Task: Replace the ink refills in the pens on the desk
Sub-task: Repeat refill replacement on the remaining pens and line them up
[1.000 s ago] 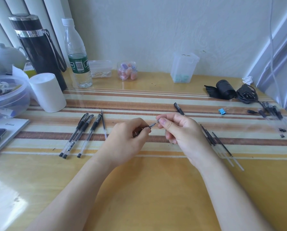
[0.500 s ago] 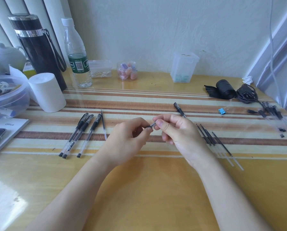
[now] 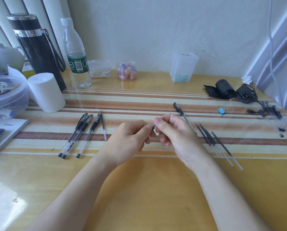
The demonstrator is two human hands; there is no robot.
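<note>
My left hand [image 3: 128, 140] and my right hand [image 3: 176, 134] meet over the middle of the striped mat. Between them is a small dark pen part [image 3: 153, 126]; the right thumb and forefinger pinch its end, and the left fingers curl round the rest, which is hidden. Three black capped pens [image 3: 80, 130] lie in a row at the left with a loose refill [image 3: 103, 125] beside them. Another pen [image 3: 181, 112] lies just behind my right hand. Several refills [image 3: 212, 139] lie at the right.
At the back left stand a paper roll [image 3: 46, 92], a black flask [image 3: 37, 49] and a water bottle [image 3: 76, 54]. A plastic bowl [image 3: 7, 95] sits at the far left. More pens [image 3: 276, 117], a blue clip [image 3: 221, 110] and black cables [image 3: 231, 92] lie at the right.
Both hands have drawn closer together, so less of the dark pen part shows between the fingertips. The right hand has shifted slightly left. Nothing on the desk has moved.
</note>
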